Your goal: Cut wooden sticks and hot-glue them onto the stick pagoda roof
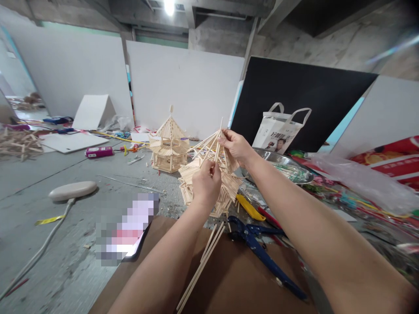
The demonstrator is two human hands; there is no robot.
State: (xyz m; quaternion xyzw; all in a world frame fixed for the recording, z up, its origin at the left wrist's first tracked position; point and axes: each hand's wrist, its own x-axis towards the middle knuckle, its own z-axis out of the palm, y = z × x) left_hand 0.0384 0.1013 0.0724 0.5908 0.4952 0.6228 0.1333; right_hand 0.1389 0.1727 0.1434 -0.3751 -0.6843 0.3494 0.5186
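Note:
A pagoda model [186,174] of thin wooden sticks stands in front of me, its pointed roof partly open between the ribs. My right hand [237,147] closes its fingertips on the roof's peak, from which an upright stick rises. Lower down, my left hand [207,183] is pinched on a thin wooden stick [216,152] that slants up toward the peak. My hands hide parts of the roof and the tier below. Behind to the left is a second stick pagoda [170,146] with a fully covered roof.
Blue-handled cutters [262,253] and loose sticks [201,268] lie on a brown board [157,270]. Nearby are a yellow utility knife [250,207], a phone [131,226], a white corded device [72,190], a metal bowl [299,174] and a paper bag [276,131].

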